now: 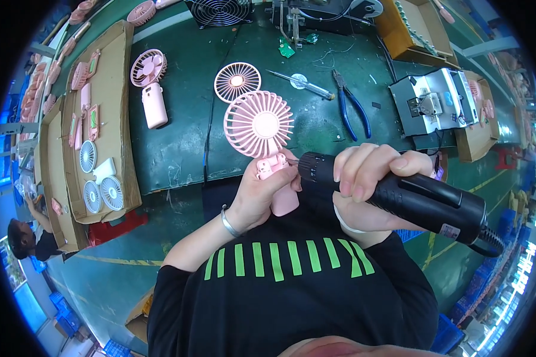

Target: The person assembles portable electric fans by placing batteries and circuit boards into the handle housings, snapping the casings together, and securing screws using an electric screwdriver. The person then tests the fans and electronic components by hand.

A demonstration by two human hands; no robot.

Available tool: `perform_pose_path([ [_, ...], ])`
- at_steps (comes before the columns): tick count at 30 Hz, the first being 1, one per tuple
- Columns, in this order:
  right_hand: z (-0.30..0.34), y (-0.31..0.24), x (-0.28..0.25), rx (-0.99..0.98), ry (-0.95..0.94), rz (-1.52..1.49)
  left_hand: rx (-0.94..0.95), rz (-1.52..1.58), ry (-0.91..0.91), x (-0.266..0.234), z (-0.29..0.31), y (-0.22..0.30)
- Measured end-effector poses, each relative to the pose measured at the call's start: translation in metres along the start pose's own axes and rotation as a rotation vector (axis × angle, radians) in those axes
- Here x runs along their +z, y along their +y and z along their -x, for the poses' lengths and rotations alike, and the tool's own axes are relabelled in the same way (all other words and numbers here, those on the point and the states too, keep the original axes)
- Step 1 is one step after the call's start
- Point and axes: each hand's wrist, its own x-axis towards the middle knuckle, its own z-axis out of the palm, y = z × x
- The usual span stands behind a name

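Observation:
My left hand (257, 191) is closed around the handle of a pink handheld fan (259, 123), its round grille pointing away from me over the table edge. In my right hand (375, 178) is a black electric screwdriver (432, 199), held sideways with its cord leaving at the right. The screwdriver's nose meets the fan's neck beside my left fingers; the bit's tip is hard to make out. Just beyond the fan lies a loose pink grille cover (237, 82). Another pink fan (153, 89), its blades exposed, rests farther left on the green table (181, 143).
Blue-handled pliers (351, 110) and a thin pen-like tool (304, 85) lie beyond my right hand. A white-and-black device (433, 101) stands at the right. Cardboard trays (116, 77) with fan parts line the left side. A black cooling fan (219, 12) sits at the back.

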Motion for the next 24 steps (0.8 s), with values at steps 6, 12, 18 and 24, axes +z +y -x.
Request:
perform_pose_path([
  [6, 0.001, -0.003, -0.001, 0.099, -0.042, -0.033, 0.055, -0.058, 0.037, -0.001, 0.002, -0.007],
  [12, 0.001, -0.002, -0.003, 0.078, -0.048, -0.025, 0.052, -0.028, 0.059, -0.001, 0.004, -0.005],
  [18, 0.0, -0.008, -0.004, 0.105, -0.051, -0.015, -0.006, -0.057, -0.01, -0.006, -0.001, -0.003],
  [24, -0.034, 0.018, -0.05, -0.28, 0.243, 0.241, -0.003, 0.007, -0.054, -0.007, 0.004, 0.008],
])
